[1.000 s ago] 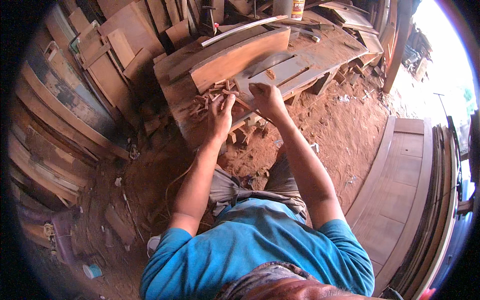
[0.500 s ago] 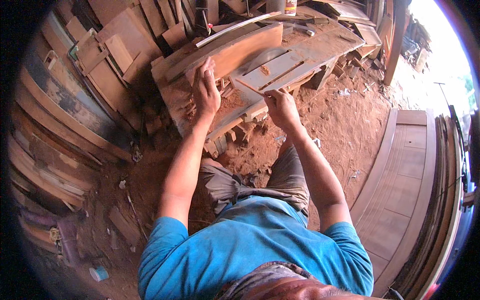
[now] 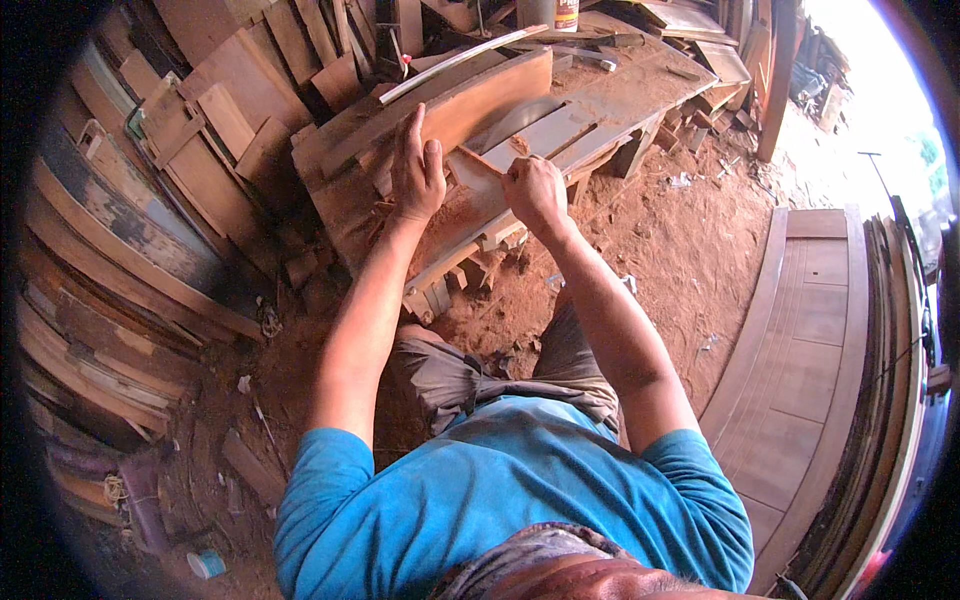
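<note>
My right hand is closed round the end of a thin wooden strip above the near part of a table saw. The strip points left and away, toward the wooden fence. My left hand is held up with fingers stretched out, beside the near end of the fence board; nothing shows in its grasp. The round saw blade stands up from the table just beyond my hands, against the fence side. Sawdust and small offcuts lie about my left hand.
Wooden boards lean and pile up on the left. A panelled wooden door stands at the right. Behind the saw are a container and a pale strip. Sawdust covers the ground. A small cup lies lower left.
My right hand has moved left with the wooden strip, closer to my left hand. My left hand stays open, its fingers straighter. The whole view has shifted slightly.
</note>
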### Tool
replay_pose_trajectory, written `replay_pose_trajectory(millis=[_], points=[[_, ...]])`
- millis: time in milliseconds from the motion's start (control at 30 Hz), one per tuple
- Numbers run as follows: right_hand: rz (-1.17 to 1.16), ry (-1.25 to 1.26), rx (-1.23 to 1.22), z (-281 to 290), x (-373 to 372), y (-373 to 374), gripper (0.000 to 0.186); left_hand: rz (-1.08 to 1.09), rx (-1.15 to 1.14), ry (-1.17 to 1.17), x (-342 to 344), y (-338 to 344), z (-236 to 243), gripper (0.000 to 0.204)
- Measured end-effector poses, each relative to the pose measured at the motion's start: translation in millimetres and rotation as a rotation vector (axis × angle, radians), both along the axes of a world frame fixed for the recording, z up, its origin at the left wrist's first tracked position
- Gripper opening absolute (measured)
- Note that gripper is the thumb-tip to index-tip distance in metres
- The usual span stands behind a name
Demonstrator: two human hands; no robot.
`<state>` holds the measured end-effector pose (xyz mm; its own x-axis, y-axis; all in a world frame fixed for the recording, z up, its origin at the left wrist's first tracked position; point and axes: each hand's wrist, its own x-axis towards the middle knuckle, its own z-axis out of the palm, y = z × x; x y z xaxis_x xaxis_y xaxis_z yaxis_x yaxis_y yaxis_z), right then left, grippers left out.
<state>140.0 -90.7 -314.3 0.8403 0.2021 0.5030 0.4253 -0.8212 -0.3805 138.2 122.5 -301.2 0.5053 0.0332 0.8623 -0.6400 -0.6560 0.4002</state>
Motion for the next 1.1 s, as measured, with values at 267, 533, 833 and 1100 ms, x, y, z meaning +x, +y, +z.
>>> replay_pose_trajectory(millis=[267, 533, 833, 1100], points=[[0.025, -0.042, 0.061, -3, -3, 11, 0.017, -0.005, -0.065, 0.028, 1, 2, -4, 0.058], [0.057, -0.094, 0.132, -17, 8, 9, 0.019, -0.026, -0.039, 0.067, 0, 4, -3, 0.058], [0.110, -0.044, 0.082, -16, 15, 5, 0.011, -0.071, 0.009, 0.151, 4, 8, -8, 0.064], [0.031, -0.055, 0.122, -36, 34, 8, 0.014, -0.068, -0.021, 0.197, -6, -7, 2, 0.068]])
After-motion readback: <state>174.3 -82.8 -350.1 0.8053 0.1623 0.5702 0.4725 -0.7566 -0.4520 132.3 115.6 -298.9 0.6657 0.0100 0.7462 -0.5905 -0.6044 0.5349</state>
